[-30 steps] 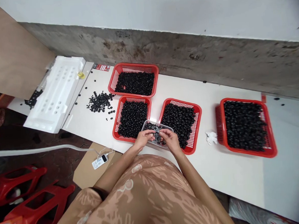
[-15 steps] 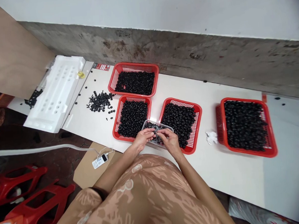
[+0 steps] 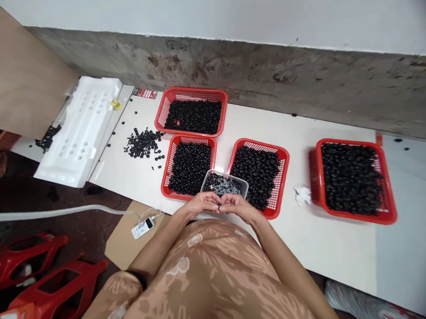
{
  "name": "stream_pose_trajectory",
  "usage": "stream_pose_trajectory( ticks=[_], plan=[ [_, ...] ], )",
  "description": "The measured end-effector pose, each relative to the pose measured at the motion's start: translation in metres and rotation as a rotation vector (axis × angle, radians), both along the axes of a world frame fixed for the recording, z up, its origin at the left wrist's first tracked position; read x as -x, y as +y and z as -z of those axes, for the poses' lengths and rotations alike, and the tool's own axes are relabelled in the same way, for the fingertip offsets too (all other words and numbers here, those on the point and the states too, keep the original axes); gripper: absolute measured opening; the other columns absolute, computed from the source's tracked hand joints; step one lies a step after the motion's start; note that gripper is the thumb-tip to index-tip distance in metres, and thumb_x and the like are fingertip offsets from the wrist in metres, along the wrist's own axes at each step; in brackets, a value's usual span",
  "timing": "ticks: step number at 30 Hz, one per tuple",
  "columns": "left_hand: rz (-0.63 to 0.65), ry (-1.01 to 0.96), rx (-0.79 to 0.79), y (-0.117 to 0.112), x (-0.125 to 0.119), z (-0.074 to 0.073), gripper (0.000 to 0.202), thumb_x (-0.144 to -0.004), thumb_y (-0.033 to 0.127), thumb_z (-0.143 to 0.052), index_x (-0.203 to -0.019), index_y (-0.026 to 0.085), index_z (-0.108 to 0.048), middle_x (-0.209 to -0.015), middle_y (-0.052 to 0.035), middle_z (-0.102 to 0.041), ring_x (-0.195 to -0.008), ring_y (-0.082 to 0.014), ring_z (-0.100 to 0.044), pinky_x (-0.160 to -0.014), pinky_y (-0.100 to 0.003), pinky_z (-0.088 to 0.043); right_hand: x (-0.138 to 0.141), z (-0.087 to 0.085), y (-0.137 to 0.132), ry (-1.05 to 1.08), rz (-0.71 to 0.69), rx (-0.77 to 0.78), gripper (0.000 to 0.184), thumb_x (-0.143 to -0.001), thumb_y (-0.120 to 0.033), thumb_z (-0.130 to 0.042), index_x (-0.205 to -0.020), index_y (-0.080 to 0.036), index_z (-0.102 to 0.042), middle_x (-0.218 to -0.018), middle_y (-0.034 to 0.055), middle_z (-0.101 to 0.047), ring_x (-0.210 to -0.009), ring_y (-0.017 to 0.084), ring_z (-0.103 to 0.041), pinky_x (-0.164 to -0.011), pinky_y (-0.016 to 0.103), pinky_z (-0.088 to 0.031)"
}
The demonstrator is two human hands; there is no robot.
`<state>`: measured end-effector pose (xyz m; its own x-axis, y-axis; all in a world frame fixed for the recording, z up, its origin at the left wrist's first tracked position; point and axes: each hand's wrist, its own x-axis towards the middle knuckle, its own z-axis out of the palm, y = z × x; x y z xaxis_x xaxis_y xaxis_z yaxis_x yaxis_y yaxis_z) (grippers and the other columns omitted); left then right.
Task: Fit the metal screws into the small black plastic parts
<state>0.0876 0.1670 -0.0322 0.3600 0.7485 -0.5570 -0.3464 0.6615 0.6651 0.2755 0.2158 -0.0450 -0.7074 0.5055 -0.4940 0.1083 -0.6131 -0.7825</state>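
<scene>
One small black part is pinched between left hand and right hand, at the near side of the clear tub, presumably placed close for short reaches.

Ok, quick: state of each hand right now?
Left hand: closed, fingertips pinching a small black piece.
Right hand: closed, fingertips meeting the left's at the same small black piece.

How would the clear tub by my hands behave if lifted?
The clear tub looks thin-walled, so it may flex slightly. The small loose parts inside would probably shift if it tilts, and its open top could let some spill.
</scene>
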Motion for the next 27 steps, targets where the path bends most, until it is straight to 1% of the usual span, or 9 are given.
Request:
stream_pose_trajectory(
  ticks=[3,7,9,11,13,14,17,22,27],
  plan=[
    [0.065,-0.056,-0.003,-0.005,0.001,0.002,0.041,-0.059,0.027,-0.082,-0.092,0.01,-0.067,-0.078,-0.0076,-0.068,-0.07,-0.0148,-0.064,-0.073,-0.026,-0.047,-0.005,0.0,-0.005,0.063,-0.048,0.05,0.035,-0.064,-0.037,-0.078,-0.085,-0.015,-0.06,-0.077,0.0013,-0.064,-0.069,0.012,-0.057,-0.06,0.021,-0.04],
    [-0.063,-0.05,0.062,-0.004,-0.003,0.005,0.041,-0.057,0.028,-0.083,-0.09,0.01,-0.066,-0.074,-0.0055,-0.066,-0.068,-0.0137,-0.063,-0.073,-0.025,-0.045,-0.011,0.003,0.0,-0.026,0.005,-0.105,0.033,-0.074,-0.043,-0.07,-0.089,-0.015,-0.061,-0.075,0.0012,-0.062,-0.063,0.011,-0.053,-0.059,0.022,-0.04],
    [-0.145,-0.051,0.089,-0.002,-0.004,0.005,0.04,-0.057,0.028,-0.084,-0.088,0.011,-0.065,-0.075,-0.0034,-0.064,-0.067,-0.0125,-0.062,-0.072,-0.025,-0.045,-0.013,0.004,0.011,-0.229,-0.006,-0.322,0.03,-0.083,-0.044,-0.059,-0.088,-0.015,-0.063,-0.072,0.0021,-0.062,-0.06,0.012,-0.053,-0.059,0.024,-0.042],
    [-0.201,-0.04,0.092,0.001,-0.004,0.006,0.039,-0.058,0.028,-0.083,-0.087,0.011,-0.063,-0.075,-0.0018,-0.062,-0.066,-0.0113,-0.061,-0.072,-0.025,-0.045,-0.013,0.004,0.024,-0.576,-0.051,-0.638,0.027,-0.09,-0.034,-0.049,-0.084,-0.014,-0.065,-0.077,0.0058,-0.064,-0.067,0.015,-0.058,-0.064,0.025,-0.044],
    [-0.224,-0.027,0.085,0.004,-0.003,0.007,0.037,-0.06,0.028,-0.082,-0.087,0.011,-0.063,-0.075,-0.0012,-0.06,-0.066,-0.0108,-0.06,-0.071,-0.024,-0.045,-0.009,0.004,0.036,-0.958,-0.174,-0.901,0.028,-0.092,-0.022,-0.041,-0.087,-0.011,-0.067,-0.088,0.0124,-0.066,-0.078,0.018,-0.063,-0.071,0.027,-0.046],
    [-0.228,-0.02,0.084,0.004,-0.003,0.009,0.037,-0.06,0.028,-0.081,-0.087,0.011,-0.062,-0.075,-0.0013,-0.06,-0.066,-0.0108,-0.06,-0.071,-0.024,-0.045,-0.004,0.004,0.041,-1.105,-0.255,-0.969,0.029,-0.092,-0.017,-0.04,-0.091,-0.01,-0.068,-0.092,0.0157,-0.066,-0.081,0.02,-0.065,-0.073,0.028,-0.047],
    [-0.216,-0.002,0.097,0.005,-0.003,0.012,0.035,-0.062,0.028,-0.08,-0.087,0.011,-0.063,-0.078,-0.0026,-0.06,-0.069,-0.0116,-0.06,-0.074,-0.026,-0.045,0.013,0.009,0.05,-1.271,-0.41,-0.998,0.027,-0.09,-0.014,-0.043,-0.095,-0.005,-0.068,-0.09,0.0218,-0.066,-0.082,0.023,-0.067,-0.073,0.028,-0.049],
    [-0.185,0.009,0.109,0.004,-0.005,0.016,0.035,-0.062,0.029,-0.079,-0.086,0.011,-0.063,-0.083,-0.005,-0.062,-0.073,-0.0142,-0.062,-0.078,-0.028,-0.046,0.035,0.021,0.057,-1.292,-0.46,-0.996,0.024,-0.089,-0.019,-0.05,-0.094,-0.005,-0.07,-0.084,0.0235,-0.067,-0.084,0.025,-0.068,-0.074,0.03,-0.05],
    [-0.188,0.011,0.101,0.003,-0.002,0.019,0.034,-0.063,0.03,-0.078,-0.087,0.011,-0.063,-0.085,-0.0057,-0.062,-0.073,-0.0143,-0.062,-0.078,-0.029,-0.046,0.038,0.028,0.055,-1.277,-0.499,-1.025,0.027,-0.089,-0.018,-0.047,-0.095,-0.005,-0.07,-0.085,0.0236,-0.068,-0.084,0.026,-0.068,-0.073,0.031,-0.049]
  ],
)
